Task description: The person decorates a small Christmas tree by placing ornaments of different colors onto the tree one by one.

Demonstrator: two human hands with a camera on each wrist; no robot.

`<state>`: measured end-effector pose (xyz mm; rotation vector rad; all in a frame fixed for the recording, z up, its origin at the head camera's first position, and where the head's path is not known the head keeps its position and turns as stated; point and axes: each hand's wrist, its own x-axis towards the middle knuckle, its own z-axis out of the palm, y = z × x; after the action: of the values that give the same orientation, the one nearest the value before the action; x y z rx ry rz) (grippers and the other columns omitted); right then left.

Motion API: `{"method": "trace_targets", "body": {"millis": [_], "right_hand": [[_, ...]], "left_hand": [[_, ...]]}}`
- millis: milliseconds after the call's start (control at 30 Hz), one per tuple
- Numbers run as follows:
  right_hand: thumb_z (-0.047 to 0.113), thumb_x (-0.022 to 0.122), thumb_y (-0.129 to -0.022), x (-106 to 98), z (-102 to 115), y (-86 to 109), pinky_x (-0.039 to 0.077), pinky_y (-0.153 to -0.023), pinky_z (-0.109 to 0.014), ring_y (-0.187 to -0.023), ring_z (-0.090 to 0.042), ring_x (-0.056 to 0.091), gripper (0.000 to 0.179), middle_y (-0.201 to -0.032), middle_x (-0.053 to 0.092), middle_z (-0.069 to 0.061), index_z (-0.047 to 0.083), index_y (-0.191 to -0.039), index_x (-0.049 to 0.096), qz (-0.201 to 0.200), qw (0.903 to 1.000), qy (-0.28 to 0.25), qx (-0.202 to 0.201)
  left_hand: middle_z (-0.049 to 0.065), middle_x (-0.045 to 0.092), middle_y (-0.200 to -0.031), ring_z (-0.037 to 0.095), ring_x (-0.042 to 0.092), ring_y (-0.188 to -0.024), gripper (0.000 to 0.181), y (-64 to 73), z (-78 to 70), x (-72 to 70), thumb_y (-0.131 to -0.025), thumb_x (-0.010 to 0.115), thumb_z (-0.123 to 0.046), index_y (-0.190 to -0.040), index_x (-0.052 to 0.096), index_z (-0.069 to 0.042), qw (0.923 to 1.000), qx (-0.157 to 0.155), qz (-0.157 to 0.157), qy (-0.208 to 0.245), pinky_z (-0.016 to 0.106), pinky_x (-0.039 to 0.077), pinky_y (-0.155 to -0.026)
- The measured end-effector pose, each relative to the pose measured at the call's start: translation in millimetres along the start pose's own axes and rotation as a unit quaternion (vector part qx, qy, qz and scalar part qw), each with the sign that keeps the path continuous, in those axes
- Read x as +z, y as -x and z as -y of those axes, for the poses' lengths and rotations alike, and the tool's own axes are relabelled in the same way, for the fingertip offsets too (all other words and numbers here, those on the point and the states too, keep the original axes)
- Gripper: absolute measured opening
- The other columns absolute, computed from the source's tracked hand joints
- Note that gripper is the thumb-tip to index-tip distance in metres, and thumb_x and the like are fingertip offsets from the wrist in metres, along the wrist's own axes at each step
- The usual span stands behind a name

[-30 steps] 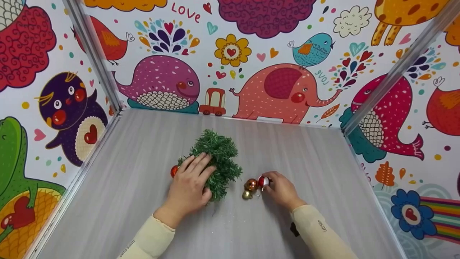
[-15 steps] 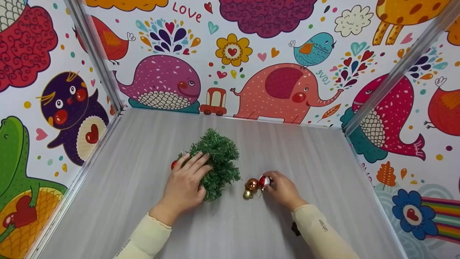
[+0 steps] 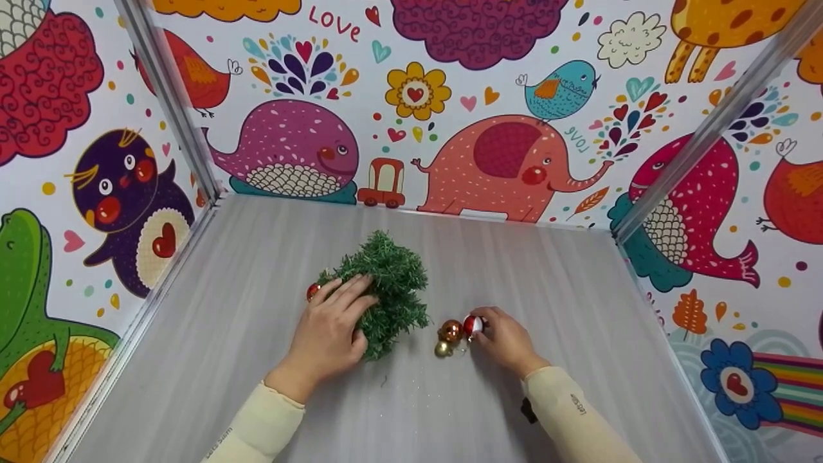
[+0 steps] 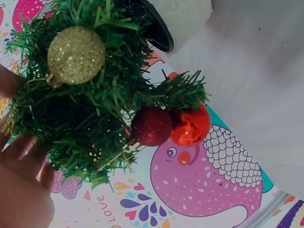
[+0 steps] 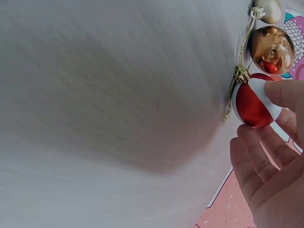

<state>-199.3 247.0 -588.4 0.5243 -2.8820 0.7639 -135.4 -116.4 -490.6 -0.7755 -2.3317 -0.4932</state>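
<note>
A small green artificial Christmas tree (image 3: 392,276) lies on the grey tabletop, and my left hand (image 3: 328,331) rests on its left side with fingers extended over the branches. Seen from the left wrist, a gold glitter ball (image 4: 76,54), a dark red ball (image 4: 152,126) and a shiny red ball (image 4: 191,124) are on the branches. With thumb and fingers my right hand (image 3: 511,341) holds a red-and-white Christmas ball (image 5: 256,102) low at the table. Beside it lie a copper-coloured ball (image 3: 451,330) and a small gold ball (image 3: 443,348). Gold cord (image 5: 244,47) trails from the ornaments.
The grey tabletop (image 3: 257,257) is bounded by walls with cartoon animal prints (image 3: 508,167) at the back and sides. Metal rails (image 3: 173,103) run up the corners. In the left wrist view, a dark rim and a whitish rough piece (image 4: 185,19) show near the tree.
My left hand has shifted slightly left and toward me on the tree, and the tree has turned a little. My right hand stays at the red-and-white ball.
</note>
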Motion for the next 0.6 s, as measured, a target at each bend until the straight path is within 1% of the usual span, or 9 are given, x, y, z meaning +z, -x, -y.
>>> {"method": "trace_targets", "body": {"millis": [200,367,500,600], "right_hand": [[0.008,0.077,-0.084,0.3,-0.5,-0.1,0.052,-0.086,-0.044,-0.1,-0.022,0.065,0.037,-0.117,0.065,-0.005,0.01,-0.12,0.067,0.006,1.0,0.001,0.007],[0.009,0.077,-0.084,0.6,-0.9,0.2,0.053,-0.086,-0.045,-0.1,-0.023,0.065,0.038,-0.118,0.065,-0.004,0.011,-0.121,0.067,0.012,0.9999,0.001,0.01],[0.009,0.077,-0.084,1.4,-1.3,-0.4,0.053,-0.084,-0.043,-0.097,-0.022,0.066,0.038,-0.117,0.065,-0.005,0.011,-0.121,0.066,0.008,0.9999,0.006,0.006],[0.009,0.077,-0.084,1.4,-1.2,-0.9,0.053,-0.084,-0.044,-0.097,-0.023,0.066,0.038,-0.117,0.065,-0.005,0.011,-0.12,0.067,0.004,1.0,0.008,0.004]], "left_hand": [[0.014,0.056,-0.14,0.03,0.05,-0.131,0.039,-0.2,-0.5,2.9,-0.072,0.067,-0.013,-0.111,0.07,-0.008,0.9999,0.001,-0.013,-0.008,0.048,0.034,-0.109],[0.016,0.052,-0.143,0.033,0.047,-0.133,0.039,-0.1,-1.4,4.4,-0.076,0.073,-0.021,-0.113,0.069,-0.008,0.999,-0.015,-0.039,-0.014,0.05,0.034,-0.109],[0.018,0.052,-0.142,0.034,0.047,-0.133,0.037,-0.9,-1.5,4.5,-0.077,0.075,-0.022,-0.11,0.069,-0.006,0.9982,-0.023,-0.054,-0.016,0.05,0.034,-0.109],[0.019,0.053,-0.141,0.034,0.048,-0.132,0.034,-1.3,-1.5,4.5,-0.078,0.075,-0.022,-0.108,0.07,-0.006,0.9981,-0.024,-0.052,-0.02,0.05,0.034,-0.109]]}}
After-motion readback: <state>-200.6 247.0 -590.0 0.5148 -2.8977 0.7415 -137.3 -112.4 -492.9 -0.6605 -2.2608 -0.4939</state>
